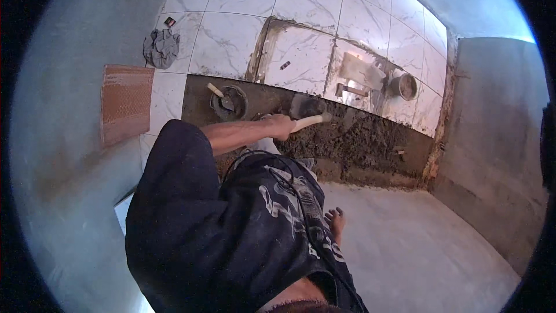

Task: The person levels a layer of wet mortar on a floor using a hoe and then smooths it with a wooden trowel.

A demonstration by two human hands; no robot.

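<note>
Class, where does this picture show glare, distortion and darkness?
In the head view, glare whitens the pale tiles near the bucket; there too, the wide lens distorts the room toward a black rim; also there, the black sleeve shows little detail, while the left hand's pale handle stands out.

A room under construction: marble-patterned tiles (240, 40) across the top of the frame, rough dark mortar (370, 139) right of centre, bare grey wall (63, 156) at far left.

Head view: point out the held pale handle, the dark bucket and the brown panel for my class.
Held pale handle (308, 122), head view: middle of its exposed shaft.
Dark bucket (245, 102), head view: right side of its rim.
Brown panel (127, 105), head view: middle of its face.
</note>
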